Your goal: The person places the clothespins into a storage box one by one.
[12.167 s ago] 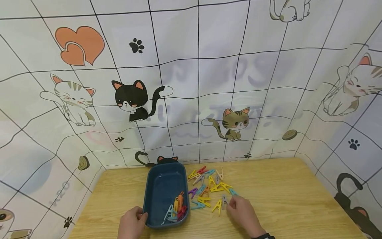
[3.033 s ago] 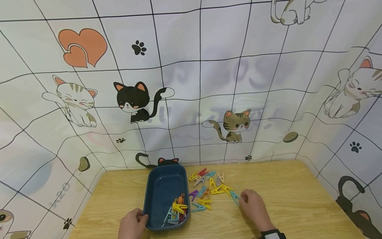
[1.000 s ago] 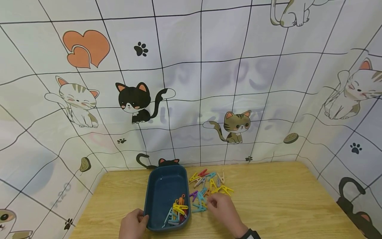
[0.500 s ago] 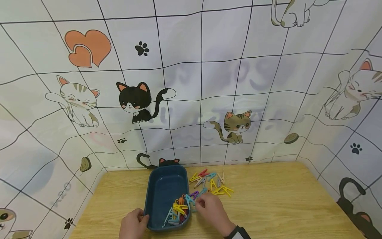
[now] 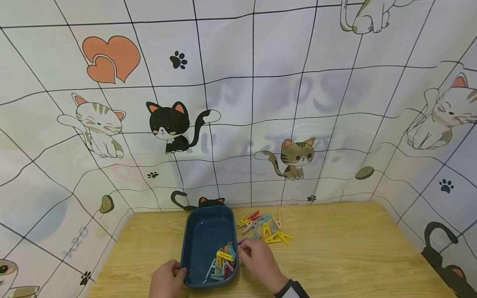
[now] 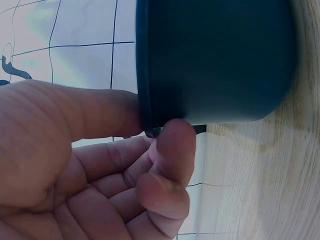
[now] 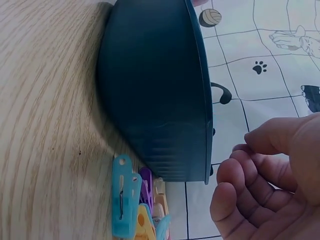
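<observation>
Purple clip [image 5: 242,240] partly hidden behind fingers [image 5: 245,248]

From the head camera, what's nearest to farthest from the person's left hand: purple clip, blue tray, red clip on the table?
1. Blue tray: left hand pinches its rim.
2. Purple clip: just right of the tray.
3. Red clip: right of the tray, farther back.

Blue tray [image 5: 203,234] is standing between left hand [image 5: 166,279] and right hand [image 5: 261,260], blocking low crossing; clothespins [image 5: 273,239] are cluttering tabletop [image 5: 346,244] near its right wall. Room is opening farther right, also over tray's far half.
</observation>
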Available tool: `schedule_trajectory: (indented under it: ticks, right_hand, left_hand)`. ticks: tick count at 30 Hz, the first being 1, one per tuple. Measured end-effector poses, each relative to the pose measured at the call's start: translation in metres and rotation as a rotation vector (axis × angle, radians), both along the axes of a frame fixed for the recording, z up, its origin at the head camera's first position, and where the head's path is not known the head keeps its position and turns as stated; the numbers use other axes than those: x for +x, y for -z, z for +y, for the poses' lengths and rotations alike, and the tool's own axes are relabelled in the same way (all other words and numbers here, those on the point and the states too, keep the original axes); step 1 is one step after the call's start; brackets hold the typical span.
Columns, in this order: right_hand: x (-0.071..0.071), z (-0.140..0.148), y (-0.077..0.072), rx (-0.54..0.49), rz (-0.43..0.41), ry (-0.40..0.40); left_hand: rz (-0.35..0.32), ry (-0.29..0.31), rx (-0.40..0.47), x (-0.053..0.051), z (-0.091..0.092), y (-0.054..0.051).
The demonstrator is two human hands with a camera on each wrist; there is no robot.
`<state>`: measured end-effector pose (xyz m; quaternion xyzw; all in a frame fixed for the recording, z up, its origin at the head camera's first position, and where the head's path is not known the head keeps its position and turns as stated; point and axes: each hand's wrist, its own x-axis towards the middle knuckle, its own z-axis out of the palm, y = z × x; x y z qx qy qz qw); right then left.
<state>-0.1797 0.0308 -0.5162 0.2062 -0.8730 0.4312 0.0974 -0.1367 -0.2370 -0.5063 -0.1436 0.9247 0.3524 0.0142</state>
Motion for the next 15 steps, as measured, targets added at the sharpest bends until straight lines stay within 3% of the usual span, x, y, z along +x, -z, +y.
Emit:
schedule_trajectory:
  ticks: [6, 15]
  right_hand:
    - [-0.001, 0.004, 0.001, 0.005, -0.005, 0.006]
    - [-0.002, 0.020, 0.008, 0.024, -0.078, 0.021]
  left_hand:
    - [0.000, 0.002, -0.002, 0.000, 0.000, 0.000]
    - [-0.002, 0.002, -0.011, 0.000, 0.000, -0.002]
